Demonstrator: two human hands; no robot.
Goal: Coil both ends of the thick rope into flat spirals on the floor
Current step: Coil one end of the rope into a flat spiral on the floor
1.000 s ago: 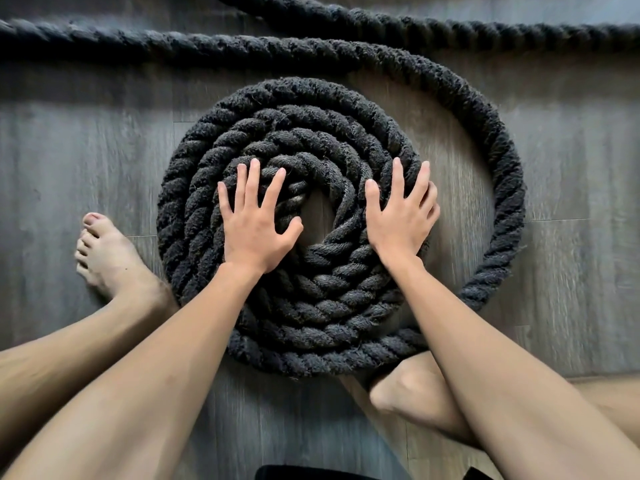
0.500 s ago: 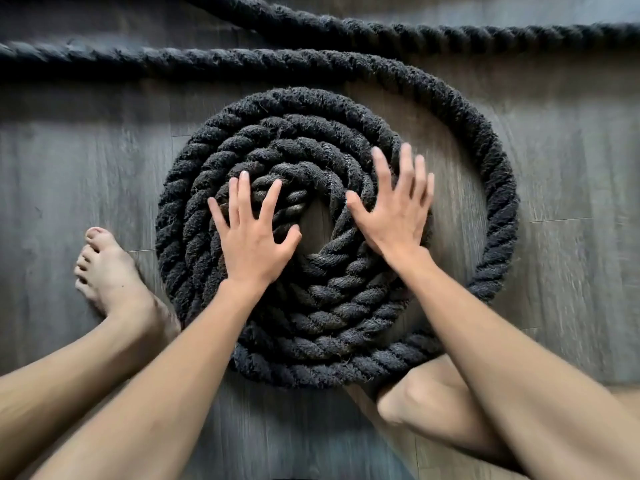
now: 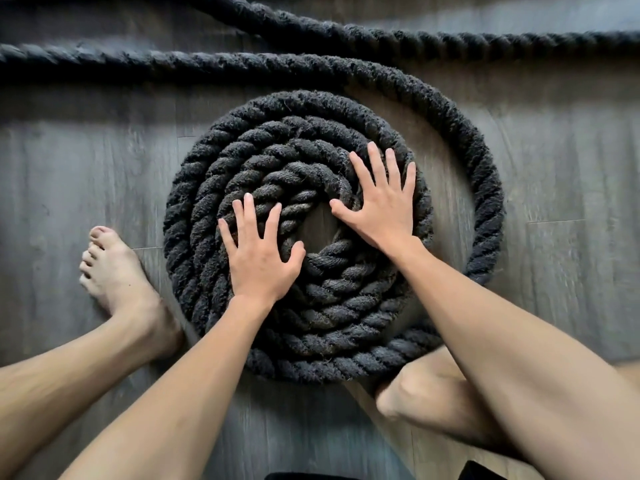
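A thick black twisted rope lies as a flat spiral (image 3: 298,341) on the grey wooden floor, with a small bare gap at its centre. My left hand (image 3: 259,254) presses flat on the inner turns at the lower left, fingers spread. On the inner turns at the upper right my right hand (image 3: 384,206) lies flat with spread fingers too. One loose outer loop (image 3: 485,174) swings wide round the right side of the spiral and runs off to the left along the top.
A second stretch of the same rope (image 3: 450,38) runs across the top of the view. My bare left foot (image 3: 114,271) stands just left of the spiral; my right foot (image 3: 426,386) is tucked under its lower right edge.
My right hand has slid up and leftward over the inner turns, and my left hand has shifted slightly. The spiral has turned a little under them, and the outer loop has drawn closer.
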